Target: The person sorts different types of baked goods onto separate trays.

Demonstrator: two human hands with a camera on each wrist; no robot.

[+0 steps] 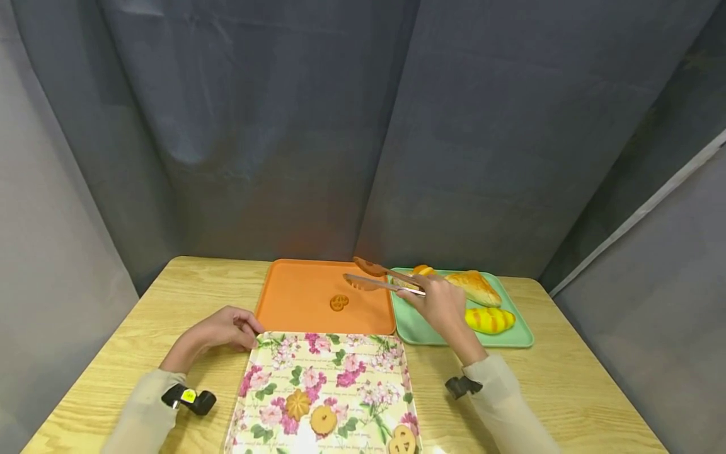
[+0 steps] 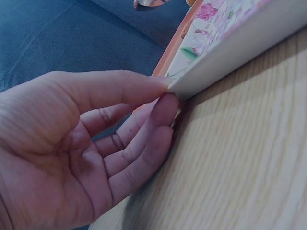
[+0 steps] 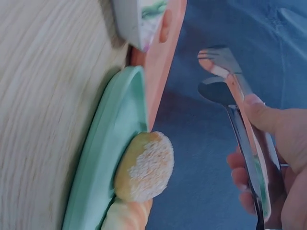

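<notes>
A flower-printed tray (image 1: 340,362) lies in front, and my left hand (image 1: 229,328) pinches its far left corner between thumb and index finger, as the left wrist view shows close up. My right hand (image 1: 443,306) holds metal tongs (image 1: 370,267) over the border between the orange tray (image 1: 300,293) and the green tray (image 1: 428,334). One tong end is fork-shaped, the other spoon-like; they stand apart with nothing between them. Small brown cookies (image 1: 339,302) lie on the orange tray, below and left of the tong tips. A sugar-topped bun (image 3: 148,167) sits on the green tray.
On the flowered tray are a swirled cookie (image 1: 297,404), a round cookie (image 1: 323,420) and pale cookies (image 1: 403,439) at the near right corner. The green tray also bears a yellow striped bread (image 1: 490,320) and a flaky pastry (image 1: 476,288). A dark curtain (image 1: 283,157) hangs behind the table.
</notes>
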